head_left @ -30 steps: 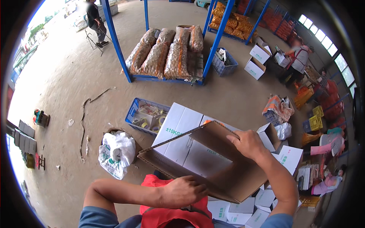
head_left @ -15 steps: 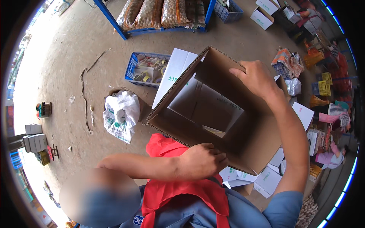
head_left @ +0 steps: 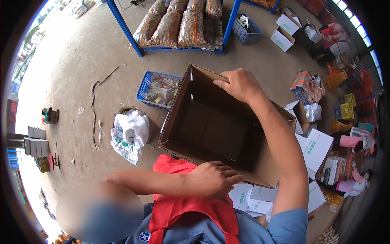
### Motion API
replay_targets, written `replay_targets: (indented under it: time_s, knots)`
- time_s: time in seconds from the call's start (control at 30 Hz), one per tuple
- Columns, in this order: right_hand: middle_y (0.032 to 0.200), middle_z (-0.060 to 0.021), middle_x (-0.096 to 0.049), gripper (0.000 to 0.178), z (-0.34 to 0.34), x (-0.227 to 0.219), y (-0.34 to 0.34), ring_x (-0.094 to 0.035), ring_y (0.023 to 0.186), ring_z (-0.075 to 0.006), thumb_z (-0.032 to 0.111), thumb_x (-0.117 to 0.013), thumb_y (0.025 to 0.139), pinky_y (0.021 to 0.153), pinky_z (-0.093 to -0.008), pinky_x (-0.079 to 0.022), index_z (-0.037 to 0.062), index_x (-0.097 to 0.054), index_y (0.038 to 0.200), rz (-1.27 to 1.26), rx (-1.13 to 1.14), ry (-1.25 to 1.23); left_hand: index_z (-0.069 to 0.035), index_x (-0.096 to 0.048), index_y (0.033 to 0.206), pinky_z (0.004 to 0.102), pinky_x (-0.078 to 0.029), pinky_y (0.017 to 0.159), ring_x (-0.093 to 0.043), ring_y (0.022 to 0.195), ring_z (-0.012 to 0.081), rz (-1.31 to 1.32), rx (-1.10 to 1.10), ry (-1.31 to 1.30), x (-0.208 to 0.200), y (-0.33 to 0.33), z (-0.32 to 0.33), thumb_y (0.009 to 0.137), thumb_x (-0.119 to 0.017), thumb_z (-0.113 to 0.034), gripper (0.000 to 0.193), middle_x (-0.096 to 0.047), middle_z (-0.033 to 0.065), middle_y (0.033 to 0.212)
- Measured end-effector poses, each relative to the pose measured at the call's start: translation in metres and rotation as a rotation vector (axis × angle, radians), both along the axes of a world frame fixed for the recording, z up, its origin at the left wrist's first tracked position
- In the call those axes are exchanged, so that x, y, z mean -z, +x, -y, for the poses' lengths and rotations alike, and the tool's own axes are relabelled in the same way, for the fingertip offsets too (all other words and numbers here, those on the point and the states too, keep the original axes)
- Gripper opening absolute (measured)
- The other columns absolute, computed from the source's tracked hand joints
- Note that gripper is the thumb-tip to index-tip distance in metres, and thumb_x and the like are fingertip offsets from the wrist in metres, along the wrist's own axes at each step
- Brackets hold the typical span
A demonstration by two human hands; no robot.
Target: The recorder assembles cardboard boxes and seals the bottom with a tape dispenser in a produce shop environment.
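One open-topped corrugated carton [head_left: 215,126] is tilting just beyond the red apron [head_left: 194,207], likely handling light and stiff, best held by its rims | right hand [head_left: 241,85] is pinching the far rim | left hand [head_left: 215,179] is lying at the near rim, its grip unclear

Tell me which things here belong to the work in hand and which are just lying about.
In hand:
- open cardboard box
- right hand, gripping its far rim
- left hand, at its near edge

Seemingly just lying about:
- white plastic bag
- blue plastic crate
- filled mesh sacks
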State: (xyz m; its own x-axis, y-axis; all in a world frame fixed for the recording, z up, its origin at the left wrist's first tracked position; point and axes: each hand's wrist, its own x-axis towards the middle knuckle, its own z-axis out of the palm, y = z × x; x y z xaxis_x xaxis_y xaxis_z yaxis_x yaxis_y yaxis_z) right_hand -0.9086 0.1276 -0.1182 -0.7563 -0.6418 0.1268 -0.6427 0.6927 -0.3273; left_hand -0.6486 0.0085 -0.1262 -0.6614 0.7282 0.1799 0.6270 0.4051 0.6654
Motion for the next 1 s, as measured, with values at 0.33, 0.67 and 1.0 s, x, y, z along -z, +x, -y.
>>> replay_targets:
  time_s: [0.33,0.67,1.0]
  knots:
    - [0.083,-0.0256,-0.071,0.046,0.002,0.000,-0.016,-0.069,0.085,-0.0467,0.046,-0.063,0.100,0.079,-0.0538,-0.055,0.0029,-0.074,0.086,0.079,-0.032,-0.047,0.005,-0.049,0.149,0.0489,-0.050,0.110,-0.060,0.133,0.0443,-0.061,-0.802,0.149,-0.040,-0.083,0.141,0.098,-0.062,-0.008,0.055,-0.059,0.0305,0.143]
    - [0.083,-0.0244,-0.073,0.050,0.004,-0.002,-0.011,-0.072,0.085,-0.0454,0.049,-0.059,0.102,0.080,-0.0531,-0.058,0.0031,-0.073,0.089,0.083,0.034,0.023,0.008,-0.020,0.163,0.0590,-0.021,0.127,-0.026,0.154,0.0559,-0.092,0.234,-0.882,-0.008,-0.119,0.094,0.108,-0.044,-0.048,0.082,-0.022,0.0472,0.160]
    - [0.145,-0.0220,-0.057,0.043,-0.063,-0.051,0.071,-0.058,0.129,-0.0415,0.030,-0.069,0.099,0.110,-0.0503,-0.047,0.0030,-0.064,0.132,-0.185,0.172,-0.173,0.005,-0.019,0.165,0.0413,-0.007,0.134,-0.006,0.164,0.0294,-0.135,0.312,-0.586,0.085,-0.147,0.127,0.111,-0.038,-0.043,0.075,-0.014,0.0213,0.175]
